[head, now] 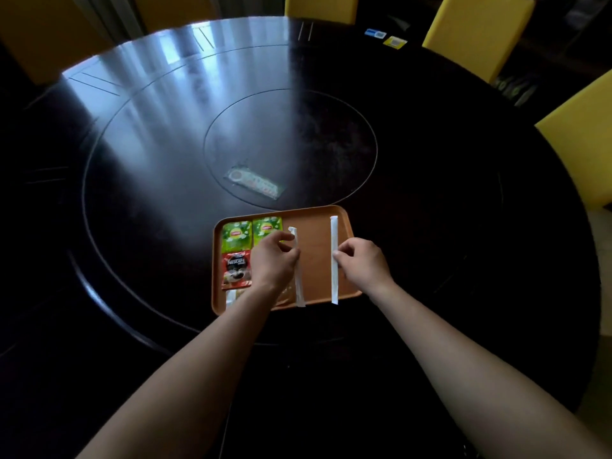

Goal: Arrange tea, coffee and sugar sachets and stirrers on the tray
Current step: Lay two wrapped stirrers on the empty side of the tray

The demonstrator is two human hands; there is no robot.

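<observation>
Take the orange tray (318,250) as your reference; it sits on the dark round table (447,226), near the table's edge closest to you. In the tray's far left corner two green tea sachets (235,236) lie side by side, touching or nearly so. Just nearer to you than the left one lies a red coffee sachet (235,270), and a pale sachet (230,298) shows at the tray's near left rim, mostly hidden by your forearm.

Your left hand (272,260) is over the tray's middle, its fingers pinched on a white wrapped stirrer (299,286) whose near end overhangs the near rim. Your right hand (362,265) pinches a second wrapped stirrer (334,236) toward the tray's right side; this one runs nearly the tray's full depth and also pokes past the near rim.

Bare tray floor lies between the two stirrers. Beyond the tray's far rim a clear packet (255,185) rests on the table's inner disc.
</observation>
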